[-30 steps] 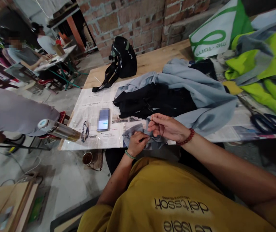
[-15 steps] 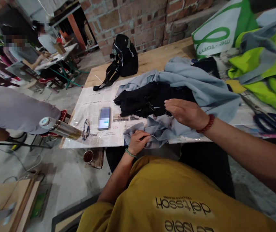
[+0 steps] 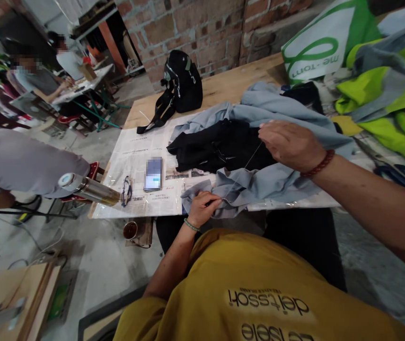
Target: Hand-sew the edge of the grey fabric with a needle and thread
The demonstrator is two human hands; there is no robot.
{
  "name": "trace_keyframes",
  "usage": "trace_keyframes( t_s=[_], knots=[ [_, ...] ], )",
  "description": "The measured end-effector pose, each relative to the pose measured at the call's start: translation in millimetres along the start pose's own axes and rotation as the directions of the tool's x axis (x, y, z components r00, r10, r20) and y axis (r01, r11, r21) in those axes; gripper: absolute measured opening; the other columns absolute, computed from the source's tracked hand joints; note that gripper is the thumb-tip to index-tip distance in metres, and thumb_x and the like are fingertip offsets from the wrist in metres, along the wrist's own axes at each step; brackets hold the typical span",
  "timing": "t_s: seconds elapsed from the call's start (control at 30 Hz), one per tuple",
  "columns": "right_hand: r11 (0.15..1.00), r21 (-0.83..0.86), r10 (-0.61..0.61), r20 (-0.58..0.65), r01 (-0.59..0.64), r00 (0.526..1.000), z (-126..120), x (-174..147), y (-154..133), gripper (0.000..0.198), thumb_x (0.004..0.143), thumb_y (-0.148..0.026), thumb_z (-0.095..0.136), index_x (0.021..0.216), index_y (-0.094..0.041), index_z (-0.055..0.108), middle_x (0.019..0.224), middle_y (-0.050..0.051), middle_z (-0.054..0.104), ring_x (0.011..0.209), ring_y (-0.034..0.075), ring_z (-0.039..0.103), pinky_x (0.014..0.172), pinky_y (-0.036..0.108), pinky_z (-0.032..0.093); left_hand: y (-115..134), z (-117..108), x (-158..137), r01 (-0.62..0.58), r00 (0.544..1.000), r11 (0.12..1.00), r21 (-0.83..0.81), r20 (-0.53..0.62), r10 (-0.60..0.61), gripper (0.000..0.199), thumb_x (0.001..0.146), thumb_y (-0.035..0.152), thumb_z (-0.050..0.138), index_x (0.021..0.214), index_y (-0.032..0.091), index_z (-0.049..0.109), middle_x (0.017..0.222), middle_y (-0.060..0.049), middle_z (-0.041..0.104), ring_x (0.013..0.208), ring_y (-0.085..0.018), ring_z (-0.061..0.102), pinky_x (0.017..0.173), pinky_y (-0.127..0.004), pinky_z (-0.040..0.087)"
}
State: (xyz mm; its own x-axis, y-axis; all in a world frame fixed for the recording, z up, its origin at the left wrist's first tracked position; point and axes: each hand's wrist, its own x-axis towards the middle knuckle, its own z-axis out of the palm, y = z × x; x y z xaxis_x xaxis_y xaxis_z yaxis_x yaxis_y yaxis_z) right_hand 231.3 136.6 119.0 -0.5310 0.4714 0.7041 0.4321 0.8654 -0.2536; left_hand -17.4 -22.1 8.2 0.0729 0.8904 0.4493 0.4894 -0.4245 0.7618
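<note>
My left hand pinches the near edge of a grey-blue cloth at the table's front edge. From that spot a thin thread runs taut up to my right hand, raised above the fabric with its fingers closed on the thread's far end. Whether a needle sits in those fingertips cannot be made out. Behind the grey cloth lies a black cloth, partly covered by my right hand. More grey-blue fabric is bunched behind the black piece.
Left on the newspaper-covered table are a phone, glasses and a flask. A black bag stands at the back. Scissors, yellow-green clothing and a green-white bag lie right. A person sits left.
My right hand has moved right and upward, away from my left hand, drawing the thread out longer. My left hand keeps its place on the grey cloth.
</note>
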Motion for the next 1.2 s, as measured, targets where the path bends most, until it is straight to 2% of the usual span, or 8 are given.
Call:
trace_keyframes(
  t_s=[0.23,0.3,0.4,0.53,0.67,0.87,1.03,1.2],
  knots=[
    [0.987,-0.161,-0.008,0.002,0.008,1.0,6.9,-9.2,-14.8,0.019,0.089,-0.026,0.044,0.092,-0.022,0.062,0.095,0.009,0.069,0.094,0.019,0.063,0.09,0.035,0.049,-0.3,0.1,0.6,0.0,1.0,1.0,0.002,-0.009,0.0,0.016,0.082,0.03,0.062,0.077,0.018,0.069,0.071,-0.004,0.068,0.069,-0.014,0.06,0.068,-0.03,0.047],
    [0.993,-0.05,0.111,0.042,-0.109,0.993,17.0,-18.6,-36.4,0.021,0.09,-0.029,0.043,0.094,-0.02,0.061,0.091,0.008,0.07,0.084,0.018,0.065,0.078,0.031,0.051,-0.1,-0.1,1.0,0.004,1.0,1.0,0.001,-0.011,-0.004,0.016,0.083,0.03,0.061,0.078,0.017,0.069,0.07,-0.004,0.068,0.069,-0.014,0.06,0.068,-0.029,0.047],
    [0.916,0.177,0.325,0.199,-0.36,0.925,38.3,-35.8,-72.4,0.021,0.091,-0.03,0.04,0.098,-0.021,0.058,0.083,0.004,0.069,0.074,0.016,0.065,0.067,0.027,0.05,0.9,-0.4,2.0,0.005,1.0,1.0,-0.007,-0.017,-0.005,0.016,0.083,0.029,0.061,0.078,0.017,0.069,0.07,-0.004,0.067,0.068,-0.013,0.059,0.067,-0.029,0.047],
    [0.833,0.271,0.407,0.292,-0.483,0.866,65.7,-57.8,-98.5,0.02,0.092,-0.029,0.037,0.098,-0.021,0.054,0.083,0.005,0.068,0.073,0.017,0.065,0.067,0.028,0.048,3.0,-1.7,2.9,0.026,0.999,0.999,-0.021,-0.023,-0.026,0.016,0.083,0.03,0.06,0.078,0.017,0.069,0.07,-0.003,0.067,0.068,-0.013,0.06,0.066,-0.028,0.047],
    [0.795,0.245,0.5,0.252,-0.555,0.828,77.1,-71.4,-93.0,0.017,0.09,-0.026,0.037,0.094,-0.021,0.053,0.08,0.004,0.067,0.067,0.016,0.062,0.066,0.027,0.046,3.1,-2.6,2.8,0.036,0.999,0.999,-0.011,-0.025,-0.037,0.017,0.083,0.031,0.06,0.078,0.017,0.069,0.07,-0.003,0.067,0.068,-0.013,0.059,0.065,-0.027,0.047],
    [0.802,0.227,0.554,0.062,-0.552,0.83,73.9,-78.9,-73.9,0.013,0.087,-0.027,0.042,0.087,-0.021,0.054,0.068,0.001,0.063,0.061,0.015,0.059,0.059,0.025,0.044,2.5,3.1,1.8,-0.005,1.0,0.986,0.166,0.027,0.001,0.019,0.085,0.033,0.057,0.081,0.018,0.069,0.074,-0.004,0.069,0.073,-0.015,0.06,0.074,-0.032,0.045],
    [0.808,0.234,0.552,0.022,-0.541,0.834,71.4,-85.6,-68.1,0.013,0.088,-0.027,0.043,0.09,-0.021,0.055,0.068,0.0,0.063,0.061,0.013,0.059,0.058,0.024,0.044,21.7,-3.8,5.7,-0.087,0.983,0.829,0.552,0.184,-0.019,0.019,0.087,0.03,0.055,0.098,0.022,0.067,0.085,-0.005,0.07,0.084,-0.019,0.06,0.091,-0.044,0.033],
    [0.798,0.258,0.557,0.028,-0.545,0.83,76.1,-92.5,-64.0,0.014,0.088,-0.027,0.042,0.086,-0.021,0.055,0.068,0.0,0.062,0.064,0.013,0.059,0.061,0.024,0.045,47.3,-19.7,14.6,-0.067,0.963,0.629,0.774,0.215,-0.162,0.015,0.084,0.024,0.053,0.076,0.021,0.066,0.08,-0.005,0.066,0.084,-0.024,0.058,0.091,-0.052,0.028]
  ],
)
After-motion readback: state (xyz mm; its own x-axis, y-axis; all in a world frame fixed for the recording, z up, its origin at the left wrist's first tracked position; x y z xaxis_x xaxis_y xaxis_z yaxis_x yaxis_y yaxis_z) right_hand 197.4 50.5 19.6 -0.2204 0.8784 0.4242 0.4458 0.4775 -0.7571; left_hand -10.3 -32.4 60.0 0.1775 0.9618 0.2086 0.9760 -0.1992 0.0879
